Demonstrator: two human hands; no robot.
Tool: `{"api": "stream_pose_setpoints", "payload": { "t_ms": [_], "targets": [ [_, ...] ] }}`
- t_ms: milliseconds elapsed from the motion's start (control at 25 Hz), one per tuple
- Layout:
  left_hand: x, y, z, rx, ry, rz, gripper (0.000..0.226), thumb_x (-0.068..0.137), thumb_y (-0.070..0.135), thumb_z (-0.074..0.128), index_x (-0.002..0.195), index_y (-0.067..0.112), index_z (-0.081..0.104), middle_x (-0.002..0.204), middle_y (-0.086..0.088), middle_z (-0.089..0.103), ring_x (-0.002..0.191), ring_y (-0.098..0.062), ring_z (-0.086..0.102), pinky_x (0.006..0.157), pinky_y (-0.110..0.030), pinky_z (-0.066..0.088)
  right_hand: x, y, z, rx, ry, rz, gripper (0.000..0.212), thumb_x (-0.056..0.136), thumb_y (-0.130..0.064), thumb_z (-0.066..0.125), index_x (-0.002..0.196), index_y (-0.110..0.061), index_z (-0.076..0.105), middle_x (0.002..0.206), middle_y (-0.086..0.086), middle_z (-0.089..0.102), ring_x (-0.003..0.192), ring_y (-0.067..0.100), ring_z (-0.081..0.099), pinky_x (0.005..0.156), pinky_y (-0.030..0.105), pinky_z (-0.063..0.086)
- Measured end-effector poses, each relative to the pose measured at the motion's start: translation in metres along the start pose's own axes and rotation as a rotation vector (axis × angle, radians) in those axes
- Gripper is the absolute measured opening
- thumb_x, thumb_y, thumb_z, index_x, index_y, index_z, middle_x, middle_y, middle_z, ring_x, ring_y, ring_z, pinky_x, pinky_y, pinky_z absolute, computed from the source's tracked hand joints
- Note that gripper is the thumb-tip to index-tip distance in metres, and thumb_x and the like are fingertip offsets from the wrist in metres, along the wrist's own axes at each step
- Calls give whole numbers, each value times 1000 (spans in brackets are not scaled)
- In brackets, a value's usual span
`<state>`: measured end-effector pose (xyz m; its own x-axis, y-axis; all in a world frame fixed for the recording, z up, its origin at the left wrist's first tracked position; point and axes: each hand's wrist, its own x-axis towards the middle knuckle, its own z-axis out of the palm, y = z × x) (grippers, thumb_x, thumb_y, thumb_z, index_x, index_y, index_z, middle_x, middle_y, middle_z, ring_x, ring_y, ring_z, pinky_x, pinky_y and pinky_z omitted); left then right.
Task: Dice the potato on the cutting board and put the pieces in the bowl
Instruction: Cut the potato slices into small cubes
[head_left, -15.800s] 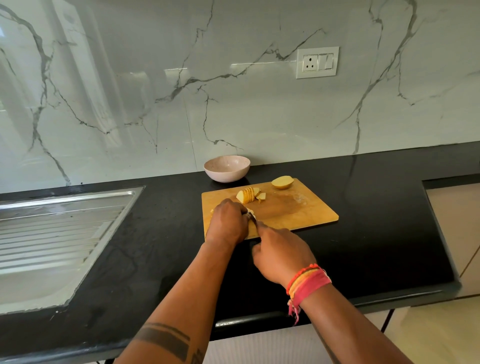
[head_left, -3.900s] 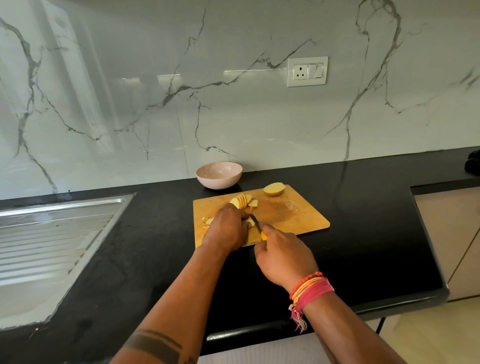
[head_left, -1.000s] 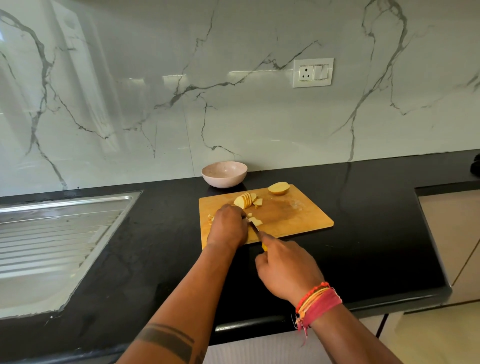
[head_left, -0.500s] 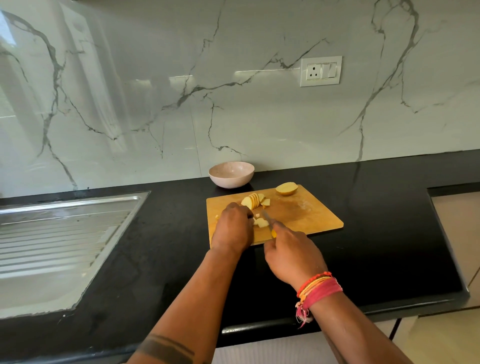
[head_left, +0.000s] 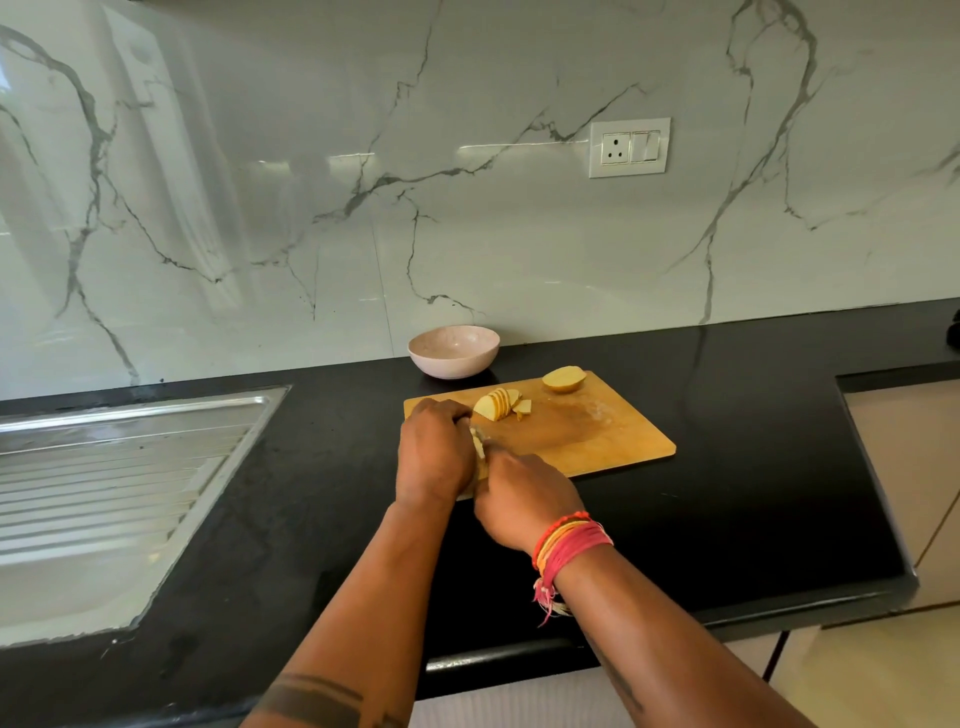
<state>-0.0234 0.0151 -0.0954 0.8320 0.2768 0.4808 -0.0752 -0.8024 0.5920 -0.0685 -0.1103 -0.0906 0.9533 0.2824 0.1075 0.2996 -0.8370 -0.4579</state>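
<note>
Left hand (head_left: 434, 451) curled down over pale potato bits (head_left: 477, 446) at the near left corner of the flat wooden cutting board (head_left: 597, 431), fingers bent and holding them still. Right hand (head_left: 522, 499) just beside it, clenched around a knife handle that is mostly hidden; only a tiny bit of blade showing between the two hands. Fan of thin yellow potato slices (head_left: 497, 404) lying further back on the board, with a small cut piece (head_left: 523, 407) touching them. Rounded potato half (head_left: 564, 379) near the far edge, apart from the slices. Round pale pink bowl (head_left: 453, 351) sitting on the black stone counter (head_left: 753, 467) just behind the board. Red and orange thread bands (head_left: 569, 540) around the right wrist. Shiny steel sink (head_left: 104, 493) off to the left.
</note>
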Motion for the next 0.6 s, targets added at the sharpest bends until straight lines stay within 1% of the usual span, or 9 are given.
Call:
{"api": "stream_pose_setpoints", "payload": {
  "t_ms": [80, 160, 240, 320, 400, 480, 600],
  "targets": [
    [-1, 2, -2, -11, 5, 0, 26, 100, 14, 55, 116, 16, 76, 121, -2, 69, 106, -16, 64, 82, -18, 39, 2, 7, -5, 44, 22, 8, 51, 100, -26, 48, 151, -26, 43, 107, 6, 68, 97, 28, 66, 77, 38, 54],
    [0, 8, 3, 22, -28, 29, 27, 101, 15, 54, 118, 16, 75, 124, -4, 66, 106, -17, 64, 83, -18, 42, 4, 18, -14, 60, 77, 33, 54, 102, -30, 47, 155, -29, 40, 116, 5, 70, 101, 27, 67, 83, 40, 57],
    [7, 15, 10, 76, -75, 78, 28, 102, 15, 53, 120, 16, 74, 124, -5, 64, 106, -18, 64, 86, -22, 48, 9, 28, -23, 77, 113, 58, 53, 103, -32, 47, 156, -28, 41, 130, 4, 67, 110, 27, 65, 89, 41, 57],
    [18, 24, 18, 157, -141, 104, 29, 102, 16, 55, 127, 17, 70, 127, -7, 63, 109, -20, 63, 90, -26, 50, 19, 37, -30, 113, 118, 87, 53, 104, -32, 47, 156, -27, 40, 143, 1, 60, 123, 26, 60, 96, 39, 52],
    [32, 33, 24, 246, -207, 99, 34, 101, 17, 57, 135, 15, 63, 131, -10, 62, 116, -23, 62, 94, -30, 50, 28, 42, -36, 144, 124, 96, 53, 105, -32, 46, 157, -27, 41, 146, 0, 57, 127, 25, 56, 100, 37, 48],
    [46, 38, 32, 329, -259, 94, 36, 100, 16, 58, 136, 13, 59, 131, -13, 63, 120, -27, 60, 96, -35, 53, 34, 47, -37, 167, 147, 83, 52, 105, -33, 46, 156, -28, 42, 143, 1, 60, 121, 24, 59, 98, 37, 49],
    [53, 35, 42, 467, -316, 79, 37, 99, 30, 62, 133, 15, 56, 126, -12, 64, 119, -30, 57, 92, -38, 52, 36, 51, -34, 210, 173, 71, 51, 105, -35, 47, 155, -30, 43, 143, 0, 60, 122, 23, 59, 99, 39, 51]
  ]
}}
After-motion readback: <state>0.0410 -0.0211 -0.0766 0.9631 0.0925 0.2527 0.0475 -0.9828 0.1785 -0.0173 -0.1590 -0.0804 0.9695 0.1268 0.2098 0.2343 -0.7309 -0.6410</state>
